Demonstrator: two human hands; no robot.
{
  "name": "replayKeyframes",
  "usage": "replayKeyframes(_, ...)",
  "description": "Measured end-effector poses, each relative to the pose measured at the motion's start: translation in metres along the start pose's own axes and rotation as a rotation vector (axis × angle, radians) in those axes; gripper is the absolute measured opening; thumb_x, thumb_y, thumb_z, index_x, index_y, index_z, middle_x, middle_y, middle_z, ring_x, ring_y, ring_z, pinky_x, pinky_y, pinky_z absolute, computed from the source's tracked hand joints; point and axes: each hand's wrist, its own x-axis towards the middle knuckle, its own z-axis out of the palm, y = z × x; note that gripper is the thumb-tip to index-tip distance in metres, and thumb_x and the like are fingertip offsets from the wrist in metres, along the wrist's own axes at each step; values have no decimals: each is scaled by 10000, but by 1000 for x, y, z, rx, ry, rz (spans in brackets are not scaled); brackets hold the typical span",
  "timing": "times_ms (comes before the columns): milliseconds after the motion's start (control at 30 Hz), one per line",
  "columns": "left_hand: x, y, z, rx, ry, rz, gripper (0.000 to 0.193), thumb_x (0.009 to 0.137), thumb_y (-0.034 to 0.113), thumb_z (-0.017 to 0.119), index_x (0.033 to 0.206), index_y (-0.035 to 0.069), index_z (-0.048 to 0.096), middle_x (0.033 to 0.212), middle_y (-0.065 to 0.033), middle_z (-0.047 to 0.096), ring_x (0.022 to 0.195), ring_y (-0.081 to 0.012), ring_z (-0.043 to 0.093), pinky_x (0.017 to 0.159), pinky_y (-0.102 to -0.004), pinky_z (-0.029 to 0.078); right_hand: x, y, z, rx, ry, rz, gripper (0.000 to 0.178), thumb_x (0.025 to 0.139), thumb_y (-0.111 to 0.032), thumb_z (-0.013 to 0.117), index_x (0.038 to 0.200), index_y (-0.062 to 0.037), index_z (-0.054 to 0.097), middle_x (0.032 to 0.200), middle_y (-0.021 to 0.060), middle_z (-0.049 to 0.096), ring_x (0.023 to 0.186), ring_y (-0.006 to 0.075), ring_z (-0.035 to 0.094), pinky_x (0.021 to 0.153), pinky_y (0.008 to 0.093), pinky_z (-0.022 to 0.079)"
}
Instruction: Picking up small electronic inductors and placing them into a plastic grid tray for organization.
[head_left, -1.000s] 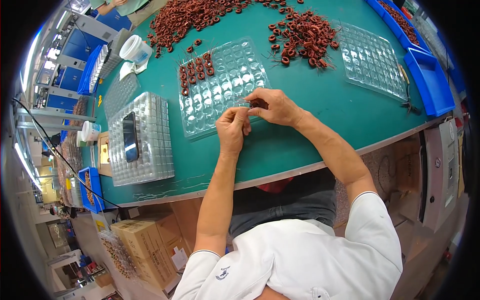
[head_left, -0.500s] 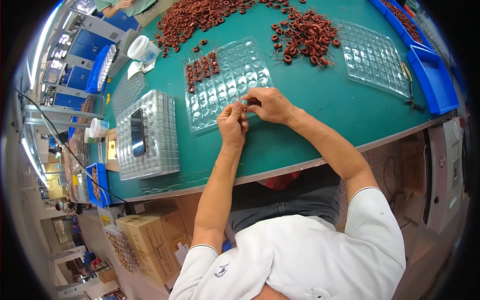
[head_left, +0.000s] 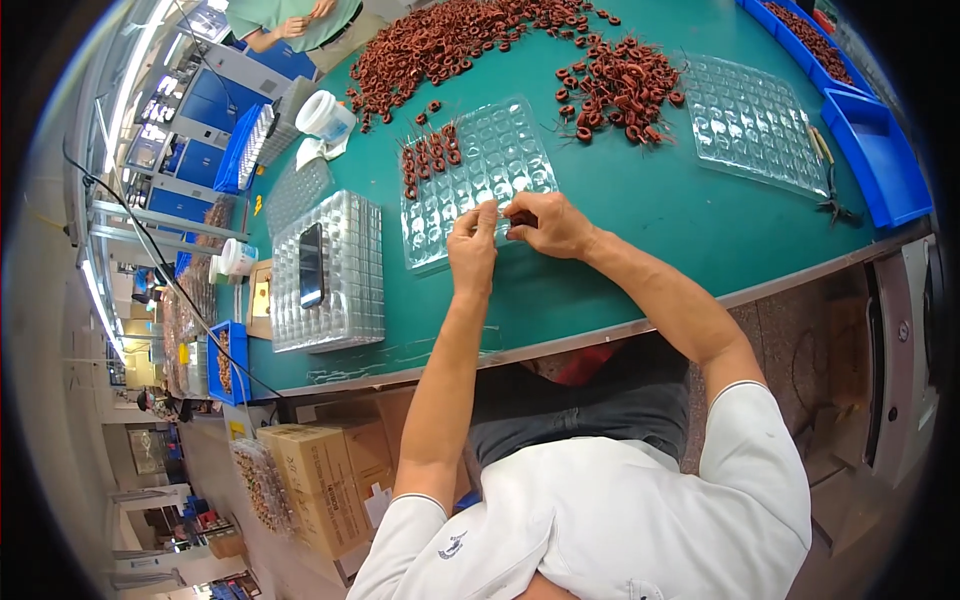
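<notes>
My left hand (head_left: 474, 248) and my right hand (head_left: 552, 226) are close together over the near edge of a clear plastic blister tray (head_left: 470, 170). A small red-brown ring coil (head_left: 519, 220) shows partly between the bent fingers of my right hand. My left thumb and fingers are pinched together beside it; whatever they hold is too small to make out. Several similar ring coils (head_left: 437, 150) with thin wire leads fill pockets at the tray's far left corner. The pockets around my hands hold no coils that I can see.
Loose ring coils lie in a large heap (head_left: 430, 50) and a smaller heap (head_left: 625, 90) beyond the tray. Another blister tray (head_left: 750, 120), cutters (head_left: 838, 208) and a blue bin (head_left: 880, 160) sit right. Left, a phone (head_left: 312, 265) rests on stacked trays (head_left: 355, 270). Another person (head_left: 295, 22) stands far left.
The view has shifted, so the table things appear farther right and slightly lower. My hands have drawn slightly apart, and the ring coil in my right hand shows more.
</notes>
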Motion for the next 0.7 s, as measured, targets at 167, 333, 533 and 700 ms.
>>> replayKeyframes(167,-13,-4,10,169,122,319,288,974,255,594,840,24,703,820,19,507,616,-65,426,555,-237,356,-7,-7,-9,-27,-2,19,228,767,-108,750,930,-9,624,814,157,689,754,284,691,685,361,544)
replayKeyframes(333,-37,-6,-2,76,157,301,274,978,226,587,873,-4,693,864,-12,513,747,-96,478,694,-232,409,-12,-13,-12,-88,-29,-51,230,782,-119,752,951,-18,634,817,134,684,721,258,674,663,350,536)
replayKeyframes(533,-40,11,-36,-5,-162,34,242,966,247,605,979,16,677,916,-47,682,851,-116,641,707,-254,522,-16,-5,-20,-39,-272,-122,265,785,-130,753,995,-24,630,867,127,672,763,269,668,673,356,529)
replayKeyframes(700,-47,36,-31,403,-410,-2,216,938,184,624,1050,7,677,846,-56,703,739,-125,670,644,-257,522,-16,6,-15,-15,-365,-179,290,759,-108,774,999,-25,633,837,119,675,753,255,673,670,356,528)
